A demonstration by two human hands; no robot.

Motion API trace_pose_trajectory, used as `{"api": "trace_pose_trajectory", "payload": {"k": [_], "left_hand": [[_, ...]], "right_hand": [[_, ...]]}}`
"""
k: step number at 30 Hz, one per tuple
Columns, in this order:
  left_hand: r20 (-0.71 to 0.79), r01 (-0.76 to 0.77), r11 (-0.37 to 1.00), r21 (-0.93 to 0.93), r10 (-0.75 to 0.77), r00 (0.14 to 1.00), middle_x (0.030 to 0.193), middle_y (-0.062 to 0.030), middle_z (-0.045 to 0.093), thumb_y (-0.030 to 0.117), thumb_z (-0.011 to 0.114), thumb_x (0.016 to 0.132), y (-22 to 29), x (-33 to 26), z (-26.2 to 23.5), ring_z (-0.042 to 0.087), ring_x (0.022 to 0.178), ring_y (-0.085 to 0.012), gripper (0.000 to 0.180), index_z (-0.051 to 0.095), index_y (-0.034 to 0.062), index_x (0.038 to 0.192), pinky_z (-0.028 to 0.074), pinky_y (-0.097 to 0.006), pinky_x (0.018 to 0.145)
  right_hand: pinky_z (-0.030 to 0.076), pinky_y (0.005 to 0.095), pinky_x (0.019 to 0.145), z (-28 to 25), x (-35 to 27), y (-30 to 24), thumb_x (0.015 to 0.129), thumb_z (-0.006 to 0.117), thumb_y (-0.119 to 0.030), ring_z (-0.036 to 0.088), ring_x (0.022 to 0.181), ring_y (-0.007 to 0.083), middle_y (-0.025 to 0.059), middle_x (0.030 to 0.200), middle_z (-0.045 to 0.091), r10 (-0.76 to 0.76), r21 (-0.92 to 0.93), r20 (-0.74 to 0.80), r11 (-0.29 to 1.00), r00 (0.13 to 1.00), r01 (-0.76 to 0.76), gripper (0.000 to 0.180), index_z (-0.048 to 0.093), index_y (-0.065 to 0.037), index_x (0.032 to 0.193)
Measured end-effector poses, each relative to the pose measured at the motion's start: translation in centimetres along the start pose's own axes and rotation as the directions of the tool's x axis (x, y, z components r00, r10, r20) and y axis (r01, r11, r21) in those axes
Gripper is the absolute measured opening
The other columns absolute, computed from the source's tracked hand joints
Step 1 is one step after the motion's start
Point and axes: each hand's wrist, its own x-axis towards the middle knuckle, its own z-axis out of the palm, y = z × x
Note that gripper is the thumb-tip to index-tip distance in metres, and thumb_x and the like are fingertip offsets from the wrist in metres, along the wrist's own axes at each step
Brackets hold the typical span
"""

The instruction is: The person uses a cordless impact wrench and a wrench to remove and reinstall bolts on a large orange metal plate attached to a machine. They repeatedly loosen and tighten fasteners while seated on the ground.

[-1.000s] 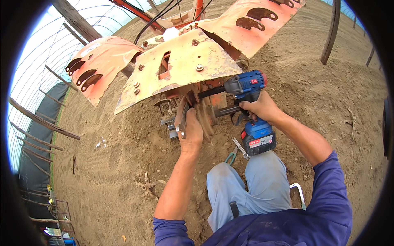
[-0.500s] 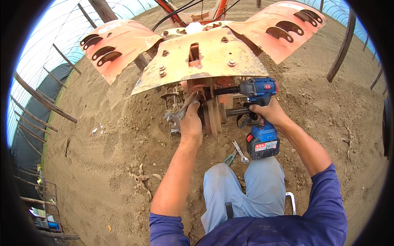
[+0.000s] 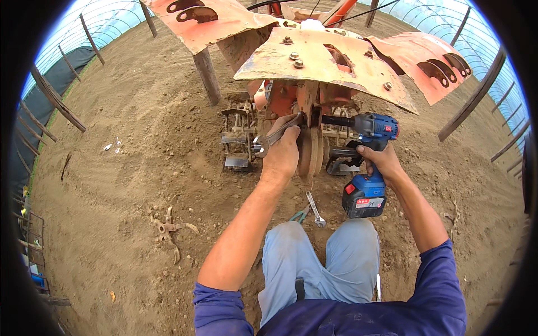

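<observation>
My right hand [image 3: 381, 162] is wrapped around the grip of a blue cordless impact wrench [image 3: 374, 126] with a black battery at its base. Its long dark socket points left, against the right side of the upright bracket [image 3: 307, 101] under the tiller's orange cover [image 3: 330, 61]. On the bracket's other side, my left hand [image 3: 283, 152] is closed around a metal wrench [image 3: 272, 139]. The open jaw sticks out at lower left, while the far end reaches the bracket and is partly hidden. Below the bracket hangs a soil-caked round housing [image 3: 311, 154].
An adjustable wrench [image 3: 315, 210] and green-handled pliers [image 3: 300, 215] lie on the soil before my knees. Bladed tines [image 3: 236, 137] flank the housing. A loose rusty tine piece [image 3: 168, 227] lies to the left. Wooden posts [image 3: 207, 75] stand around the machine.
The view has swung left, so the machine sits farther right in the picture. Both hands keep hold of their tools at the bracket, and more of the left tines shows.
</observation>
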Motion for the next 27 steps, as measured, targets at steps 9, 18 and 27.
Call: {"api": "trace_pose_trajectory", "payload": {"k": [9, 18, 27], "left_hand": [[0.021, -0.105, 0.982, -0.155, 0.109, 0.994, 0.111, -0.0143, 0.075, 0.020, 0.058, 0.106, 0.0, -0.4, -1.7, 0.066, 0.103, -0.0192, 0.039, 0.071, -0.0073, 0.130, 0.051, -0.033, 0.096], [0.021, -0.305, 0.952, -0.007, 0.305, 0.952, 0.112, -0.0212, 0.075, 0.014, 0.054, 0.106, 0.1, -1.6, -0.7, 0.069, 0.104, -0.0246, 0.037, 0.067, -0.0108, 0.131, 0.054, -0.039, 0.094], [0.176, 0.074, 0.938, -0.339, -0.014, 0.984, 0.132, -0.0131, 0.073, 0.020, 0.043, 0.114, -1.6, 1.0, -2.7, 0.066, 0.124, -0.0203, 0.042, 0.066, -0.0029, 0.140, 0.048, -0.036, 0.110]], "right_hand": [[0.043, 0.0271, 0.042, 0.3, -0.3, -0.4, 0.095, 0.085, -0.020, 0.053, 0.045, 0.0104, 0.0000, 0.062, 0.058, 0.035, -0.018, -0.011, 0.999, 0.999, -0.035, 0.025, 0.065, -0.005, 0.101], [0.044, 0.0280, 0.042, 0.1, -0.2, -0.4, 0.095, 0.084, -0.021, 0.053, 0.043, 0.0110, -0.0001, 0.061, 0.058, 0.062, -0.056, -0.009, 0.996, 0.998, -0.062, 0.026, 0.062, -0.008, 0.097], [0.043, 0.0280, 0.043, 0.4, -0.3, -0.7, 0.095, 0.083, -0.018, 0.053, 0.045, 0.0112, 0.0012, 0.061, 0.059, 0.070, -0.033, -0.028, 0.997, 0.997, -0.071, 0.023, 0.066, -0.004, 0.099]]}}
